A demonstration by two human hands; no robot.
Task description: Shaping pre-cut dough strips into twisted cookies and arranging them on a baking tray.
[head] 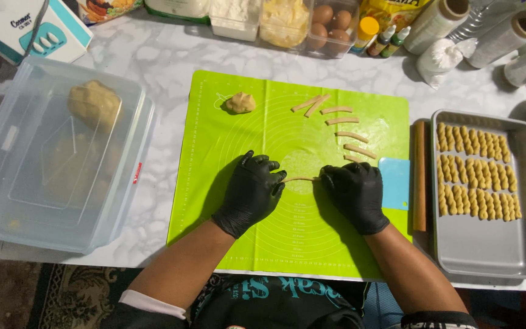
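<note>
At the desk's left a clear lidded plastic tub (56,158) holds a rounded dough lump (94,103). On the smooth green silicone mat (214,201) the left hand (252,192) and right hand (354,194), in black gloves, lie flat and apart, fingertips pressing the ends of a thin dough rope (302,179) between them; short dough strips (342,120) lie beyond. Right of a wooden rolling pin (420,176), a metal tray (488,244) carries rows of twisted dough pieces (476,176), its near half bare.
</note>
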